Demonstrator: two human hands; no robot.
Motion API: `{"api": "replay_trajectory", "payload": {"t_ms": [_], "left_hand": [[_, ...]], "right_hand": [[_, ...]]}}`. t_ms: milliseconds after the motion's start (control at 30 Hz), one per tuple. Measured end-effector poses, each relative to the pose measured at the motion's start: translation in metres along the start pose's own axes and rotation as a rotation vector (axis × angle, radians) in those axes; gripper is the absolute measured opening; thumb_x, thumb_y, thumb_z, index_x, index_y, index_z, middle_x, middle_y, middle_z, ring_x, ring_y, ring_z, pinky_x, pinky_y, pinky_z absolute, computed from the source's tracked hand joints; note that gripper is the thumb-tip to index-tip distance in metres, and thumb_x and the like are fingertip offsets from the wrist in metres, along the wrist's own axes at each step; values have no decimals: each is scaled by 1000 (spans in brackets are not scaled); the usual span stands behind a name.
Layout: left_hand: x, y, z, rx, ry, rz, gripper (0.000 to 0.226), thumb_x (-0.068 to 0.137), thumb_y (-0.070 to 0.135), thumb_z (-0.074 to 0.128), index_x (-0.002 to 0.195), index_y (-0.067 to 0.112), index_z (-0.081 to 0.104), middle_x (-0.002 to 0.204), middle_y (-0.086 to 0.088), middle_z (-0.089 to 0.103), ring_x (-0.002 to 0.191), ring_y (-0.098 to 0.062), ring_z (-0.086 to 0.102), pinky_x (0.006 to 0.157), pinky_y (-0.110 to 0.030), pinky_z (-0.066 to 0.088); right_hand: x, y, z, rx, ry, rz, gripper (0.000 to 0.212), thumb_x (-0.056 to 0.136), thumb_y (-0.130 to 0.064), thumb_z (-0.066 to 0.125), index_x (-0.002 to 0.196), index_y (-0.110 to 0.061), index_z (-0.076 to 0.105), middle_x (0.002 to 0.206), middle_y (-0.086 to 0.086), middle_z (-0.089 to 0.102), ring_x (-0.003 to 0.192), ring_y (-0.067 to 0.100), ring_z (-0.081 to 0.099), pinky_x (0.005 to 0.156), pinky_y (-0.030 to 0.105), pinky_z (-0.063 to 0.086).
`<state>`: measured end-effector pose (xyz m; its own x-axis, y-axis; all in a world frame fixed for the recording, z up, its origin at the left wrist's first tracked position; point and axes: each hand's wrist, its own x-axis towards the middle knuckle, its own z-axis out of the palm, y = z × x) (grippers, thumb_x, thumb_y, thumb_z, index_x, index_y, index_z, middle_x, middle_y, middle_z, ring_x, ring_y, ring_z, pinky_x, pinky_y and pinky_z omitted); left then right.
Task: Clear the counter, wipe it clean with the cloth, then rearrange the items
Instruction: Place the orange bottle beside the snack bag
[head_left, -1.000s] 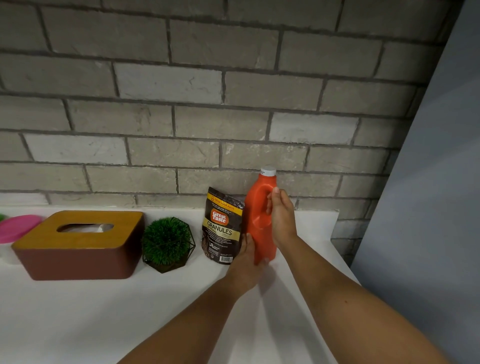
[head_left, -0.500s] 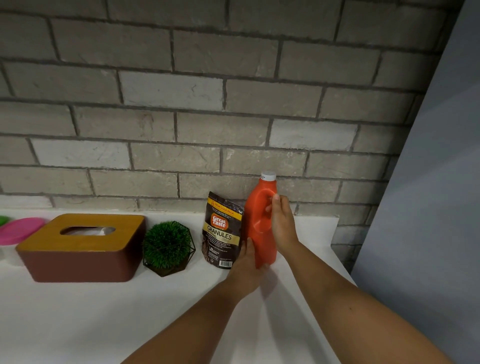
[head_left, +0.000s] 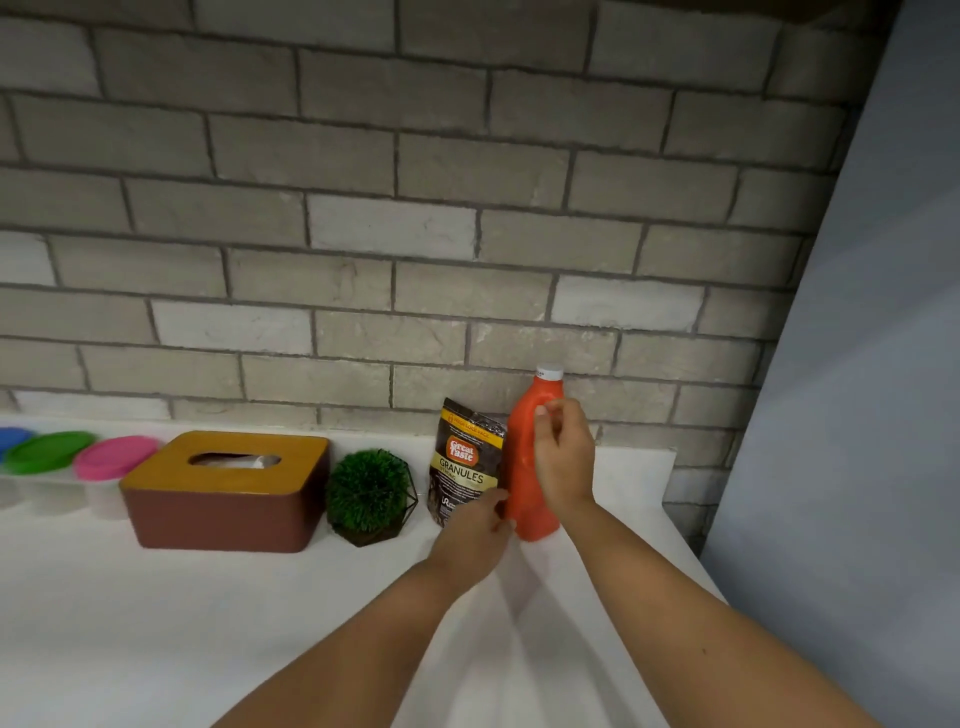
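Note:
An orange bottle (head_left: 521, 467) with a white cap stands upright on the white counter (head_left: 156, 623), near the brick wall at the right end. My right hand (head_left: 565, 462) curls round its upper part from the right side. My left hand (head_left: 475, 535) touches the bottle's lower left side with straight fingers. A dark "Great Taste Granules" pouch (head_left: 464, 462) stands right beside the bottle on its left. No cloth is in view.
Left of the pouch sit a small green plant in a black wire holder (head_left: 369, 491) and a brown tissue box (head_left: 223, 499). Tubs with pink (head_left: 114, 457), green (head_left: 47, 451) and blue (head_left: 13, 436) lids line the far left. The counter's right edge runs beside a grey panel (head_left: 857, 415).
Both hands stay on the orange bottle, which remains upright beside the pouch. My view has shifted, bringing the green and blue lidded tubs into sight at the left.

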<state>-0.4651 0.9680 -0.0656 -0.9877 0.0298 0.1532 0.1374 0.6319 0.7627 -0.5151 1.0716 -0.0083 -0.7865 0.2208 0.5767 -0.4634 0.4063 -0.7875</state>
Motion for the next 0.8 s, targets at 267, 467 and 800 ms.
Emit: {"api": "replay_trajectory", "payload": {"t_ms": [267,467,800], "left_hand": [[-48,-18,-60,33,156,-7,35,93,12,46,127,14,51,104,-14,66,96,-28,62,78,-28,47],[-109,-61,-138,149,270,-10,34,91,14,50,124,12,56,117,-8,56,103,-23,57,84,-25,42],[-252,-155,-283,228,336,-208,34,91,19,54,124,15,54,127,-5,43,100,-25,60,92,-29,44]], "right_hand": [[-48,-54,32,-37,-311,-18,10,93,-15,52,93,-8,59,85,5,60,77,17,54,66,25,42],[-103,-106,83,-288,-645,51,19,89,-18,57,106,-10,60,91,1,59,87,18,54,69,23,41],[-236,-221,185,-380,-983,3,32,88,-26,59,118,-14,58,122,5,55,90,15,48,71,26,40]]}}
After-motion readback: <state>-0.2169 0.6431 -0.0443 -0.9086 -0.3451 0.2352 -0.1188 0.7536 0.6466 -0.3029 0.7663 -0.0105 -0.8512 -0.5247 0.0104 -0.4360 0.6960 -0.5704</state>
